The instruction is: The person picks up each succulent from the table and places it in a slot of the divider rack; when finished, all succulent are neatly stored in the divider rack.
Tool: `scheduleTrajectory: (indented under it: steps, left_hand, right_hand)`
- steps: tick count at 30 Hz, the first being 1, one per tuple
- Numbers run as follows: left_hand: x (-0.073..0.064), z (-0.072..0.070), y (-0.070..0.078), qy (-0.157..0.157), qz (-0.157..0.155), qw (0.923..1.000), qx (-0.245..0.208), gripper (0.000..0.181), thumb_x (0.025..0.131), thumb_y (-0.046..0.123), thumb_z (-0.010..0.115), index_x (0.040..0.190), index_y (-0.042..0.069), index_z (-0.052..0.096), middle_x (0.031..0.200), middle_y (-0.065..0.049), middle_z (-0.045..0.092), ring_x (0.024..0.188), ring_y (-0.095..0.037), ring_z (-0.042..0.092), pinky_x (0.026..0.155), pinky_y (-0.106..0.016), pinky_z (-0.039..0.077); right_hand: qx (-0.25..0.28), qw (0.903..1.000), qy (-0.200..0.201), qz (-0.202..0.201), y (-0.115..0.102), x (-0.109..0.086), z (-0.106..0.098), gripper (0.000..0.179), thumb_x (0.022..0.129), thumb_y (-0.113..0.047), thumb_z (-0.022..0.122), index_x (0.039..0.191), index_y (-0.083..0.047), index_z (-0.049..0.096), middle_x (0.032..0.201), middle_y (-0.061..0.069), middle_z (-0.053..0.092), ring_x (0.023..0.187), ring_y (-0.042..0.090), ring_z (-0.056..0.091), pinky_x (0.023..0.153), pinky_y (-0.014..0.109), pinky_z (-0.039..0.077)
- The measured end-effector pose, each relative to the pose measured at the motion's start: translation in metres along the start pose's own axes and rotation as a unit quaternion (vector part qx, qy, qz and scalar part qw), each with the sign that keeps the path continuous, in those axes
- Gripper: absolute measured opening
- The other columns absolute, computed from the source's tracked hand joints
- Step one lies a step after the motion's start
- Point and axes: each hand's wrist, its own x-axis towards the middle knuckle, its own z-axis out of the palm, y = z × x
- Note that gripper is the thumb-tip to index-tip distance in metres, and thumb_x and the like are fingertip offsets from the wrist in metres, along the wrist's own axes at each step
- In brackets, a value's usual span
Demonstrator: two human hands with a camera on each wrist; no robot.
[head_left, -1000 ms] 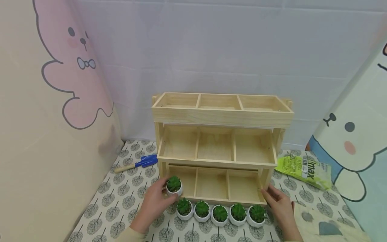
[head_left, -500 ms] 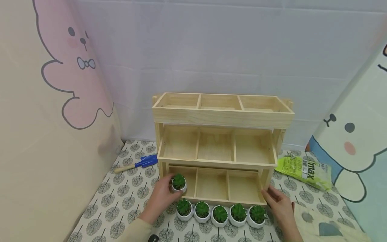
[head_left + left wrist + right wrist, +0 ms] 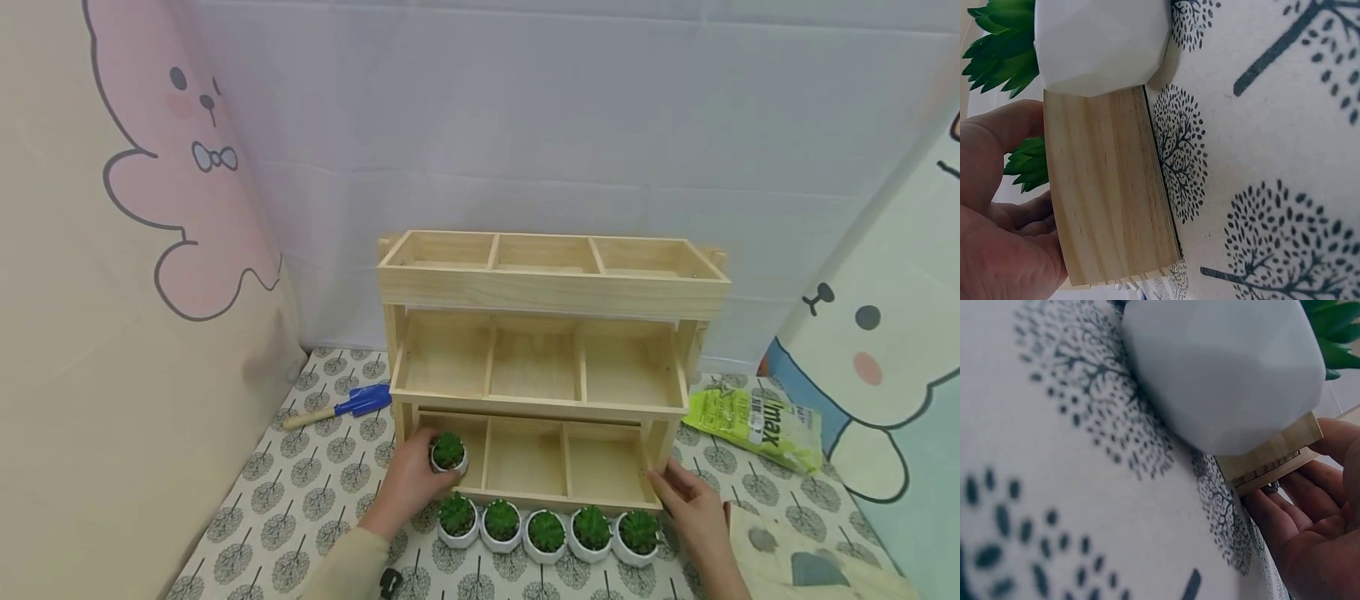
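My left hand (image 3: 407, 485) grips a small succulent in a white pot (image 3: 448, 450), thumb in front, inside the left compartment of the wooden shelf's bottom tier (image 3: 525, 498). In the left wrist view, that tier's front board (image 3: 1107, 194) hides the pot; some green leaves (image 3: 1027, 164) show past the fingers. My right hand (image 3: 699, 507) holds the tier's right end, thumb at the front corner. The right wrist view shows its fingers (image 3: 1282, 515) under and behind the wooden corner (image 3: 1282, 450). Several matching potted succulents (image 3: 546, 533) stand in a row before the shelf.
The shelf's middle tier (image 3: 536, 358) and top tier (image 3: 543, 252) each have three bare compartments. A blue trowel (image 3: 341, 407) lies left of the shelf. To the right are a green bag (image 3: 757, 425) and a patterned cloth (image 3: 810, 554) on the printed tablecloth (image 3: 247, 533).
My left hand has moved right and slightly away from me, carrying the potted succulent from the tier's left corner into the left compartment. The right hand has stayed on the shelf's right end.
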Motion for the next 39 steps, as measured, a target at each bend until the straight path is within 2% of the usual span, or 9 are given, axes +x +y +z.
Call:
scheduleTrajectory:
  steps: [7, 17, 23, 31, 39]
  left_hand:
    - [0.0037, 0.0041, -0.0010, 0.011, 0.009, 0.9997, 0.019, 0.068, 0.072, 0.020, 0.095, 0.124, -0.007, 0.060, 0.111, -0.020, 0.068, 0.100, -0.037, 0.068, 0.089, -0.052, 0.059]
    - [0.0051, 0.0064, -0.0005, 0.016, 0.012, 0.9995, 0.023, 0.067, 0.074, 0.020, 0.093, 0.126, -0.007, 0.061, 0.115, -0.021, 0.067, 0.103, -0.040, 0.067, 0.091, -0.055, 0.057]
    - [0.0032, 0.0049, -0.0009, 0.012, 0.017, 0.9997, 0.012, 0.066, 0.078, 0.019, 0.092, 0.129, -0.007, 0.059, 0.120, -0.023, 0.066, 0.107, -0.041, 0.066, 0.095, -0.055, 0.056]
    - [0.0002, 0.0030, 0.0001, 0.021, 0.023, 0.9995, -0.009, 0.069, 0.078, 0.016, 0.092, 0.133, -0.008, 0.057, 0.124, -0.023, 0.064, 0.112, -0.041, 0.065, 0.098, -0.056, 0.054]
    - [-0.0044, 0.0016, 0.0019, 0.028, 0.018, 0.9992, -0.022, 0.075, 0.078, 0.014, 0.093, 0.138, -0.006, 0.054, 0.123, -0.021, 0.065, 0.096, -0.027, 0.065, 0.082, -0.043, 0.059]
  right_hand:
    - [0.002, 1.0000, -0.004, -0.001, -0.0002, 0.0000, 0.0000, 0.067, 0.106, -0.028, 0.065, 0.159, 0.001, 0.037, 0.155, 0.029, 0.042, 0.140, 0.045, 0.046, 0.101, 0.042, 0.051]
    - [0.001, 1.0000, -0.006, 0.002, -0.0012, -0.0012, -0.0010, 0.067, 0.106, -0.027, 0.065, 0.160, 0.000, 0.036, 0.156, 0.029, 0.041, 0.141, 0.044, 0.045, 0.102, 0.042, 0.049]
    - [0.004, 1.0000, -0.003, 0.005, -0.0006, 0.0000, 0.0006, 0.065, 0.106, -0.025, 0.064, 0.160, -0.001, 0.036, 0.156, 0.028, 0.041, 0.141, 0.044, 0.046, 0.102, 0.043, 0.050]
    - [0.004, 1.0000, 0.002, 0.005, -0.0002, -0.0001, 0.0017, 0.065, 0.106, -0.026, 0.064, 0.160, -0.001, 0.037, 0.156, 0.028, 0.043, 0.140, 0.043, 0.047, 0.101, 0.043, 0.050]
    - [0.011, 0.9999, -0.002, 0.001, -0.0006, -0.0021, 0.0003, 0.065, 0.106, -0.026, 0.064, 0.160, -0.001, 0.037, 0.156, 0.027, 0.042, 0.141, 0.042, 0.046, 0.102, 0.042, 0.049]
